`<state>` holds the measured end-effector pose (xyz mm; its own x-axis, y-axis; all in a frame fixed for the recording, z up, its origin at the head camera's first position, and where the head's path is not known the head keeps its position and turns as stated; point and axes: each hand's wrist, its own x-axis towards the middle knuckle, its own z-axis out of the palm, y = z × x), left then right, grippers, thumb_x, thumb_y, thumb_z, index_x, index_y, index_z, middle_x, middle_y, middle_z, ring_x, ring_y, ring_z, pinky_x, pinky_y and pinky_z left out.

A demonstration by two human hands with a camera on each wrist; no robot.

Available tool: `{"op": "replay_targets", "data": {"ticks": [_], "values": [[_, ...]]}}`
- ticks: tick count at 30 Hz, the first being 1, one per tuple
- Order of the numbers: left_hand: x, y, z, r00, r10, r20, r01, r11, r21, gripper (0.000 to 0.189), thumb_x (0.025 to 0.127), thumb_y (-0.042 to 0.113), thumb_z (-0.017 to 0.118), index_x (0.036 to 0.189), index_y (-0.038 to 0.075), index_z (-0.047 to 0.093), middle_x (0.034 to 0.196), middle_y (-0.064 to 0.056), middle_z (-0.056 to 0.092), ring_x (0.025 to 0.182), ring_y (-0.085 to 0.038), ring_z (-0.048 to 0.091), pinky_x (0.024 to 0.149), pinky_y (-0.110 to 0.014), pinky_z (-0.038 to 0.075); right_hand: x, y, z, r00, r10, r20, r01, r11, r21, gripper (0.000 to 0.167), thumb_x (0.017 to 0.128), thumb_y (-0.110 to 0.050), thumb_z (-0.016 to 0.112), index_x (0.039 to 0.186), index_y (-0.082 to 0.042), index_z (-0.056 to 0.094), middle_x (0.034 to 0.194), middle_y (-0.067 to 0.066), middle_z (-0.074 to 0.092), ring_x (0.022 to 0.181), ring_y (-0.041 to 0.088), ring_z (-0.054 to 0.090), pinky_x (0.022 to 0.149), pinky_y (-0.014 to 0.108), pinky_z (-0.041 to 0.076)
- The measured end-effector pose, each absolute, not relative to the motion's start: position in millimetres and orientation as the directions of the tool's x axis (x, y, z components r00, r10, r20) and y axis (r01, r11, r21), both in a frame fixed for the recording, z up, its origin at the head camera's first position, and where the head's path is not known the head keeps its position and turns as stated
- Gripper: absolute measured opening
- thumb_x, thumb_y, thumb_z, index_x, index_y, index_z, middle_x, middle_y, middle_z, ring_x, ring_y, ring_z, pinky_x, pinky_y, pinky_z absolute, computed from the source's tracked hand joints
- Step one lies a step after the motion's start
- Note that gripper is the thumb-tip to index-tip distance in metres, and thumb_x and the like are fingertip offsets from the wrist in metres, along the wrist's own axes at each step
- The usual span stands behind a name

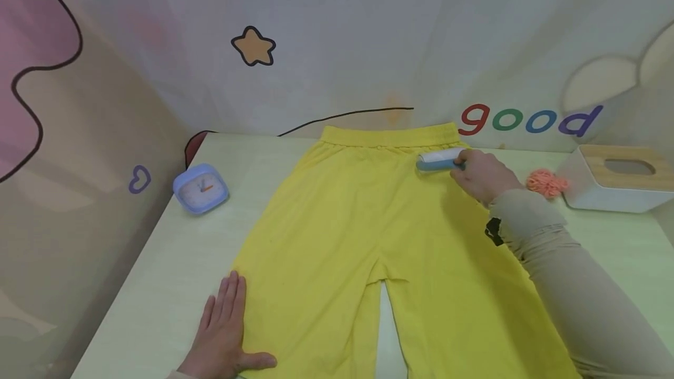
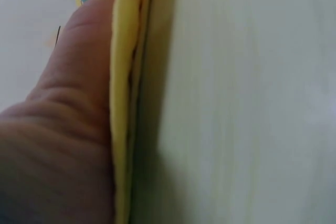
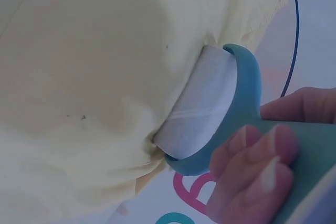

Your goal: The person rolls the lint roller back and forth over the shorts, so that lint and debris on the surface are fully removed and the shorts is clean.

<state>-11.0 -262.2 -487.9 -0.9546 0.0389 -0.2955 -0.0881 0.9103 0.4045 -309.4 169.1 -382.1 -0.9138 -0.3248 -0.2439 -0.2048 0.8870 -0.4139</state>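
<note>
A pair of yellow pants (image 1: 337,221) lies spread on the table, its elastic waistband at the far side. My right hand (image 1: 485,175) grips the blue handle of a lint roller (image 1: 439,159), whose white roll rests on the cloth just below the waistband. In the right wrist view the roll (image 3: 202,103) presses into the fabric, and a few dark specks (image 3: 83,117) show on the cloth. Near the lower left edge of the pants, my left hand (image 1: 223,323) lies flat with fingers straight, partly on the cloth, thumb spread to the right.
A blue clock (image 1: 201,189) stands on the table at the left. To the right are a coral bundle of yarn (image 1: 547,183) and a white tissue box (image 1: 605,186) with a wooden lid. A printed backdrop rises behind the table's far edge.
</note>
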Motion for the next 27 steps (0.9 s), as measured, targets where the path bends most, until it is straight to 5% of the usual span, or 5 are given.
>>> {"op": "replay_targets", "data": {"ticks": [22, 27], "values": [[-8, -263, -493, -0.964, 0.036, -0.262, -0.076, 0.911, 0.405, 0.148, 0.056, 0.085, 0.063, 0.153, 0.001, -0.012, 0.16, -0.018, -0.017, 0.145, -0.034, -0.018, 0.112, -0.048, -0.018, -324, 158, -380, -0.922, -0.316, -0.223, -0.206, 0.889, -0.408, 0.045, 0.097, -0.021, 0.042, 0.13, 0.01, 0.051, 0.116, 0.027, 0.061, 0.064, 0.024, 0.051, 0.053, 0.034, 0.04], [-9, -263, -494, -0.969, 0.041, -0.243, -0.06, 0.917, 0.394, 0.147, 0.058, 0.086, 0.061, 0.153, 0.002, -0.013, 0.16, -0.017, -0.018, 0.145, -0.033, -0.019, 0.112, -0.047, -0.018, -324, 158, -390, -0.936, -0.287, -0.203, -0.177, 0.885, -0.431, 0.044, 0.098, -0.021, 0.043, 0.133, 0.006, 0.049, 0.099, 0.023, 0.062, 0.055, 0.022, 0.047, 0.048, 0.032, 0.037]]}}
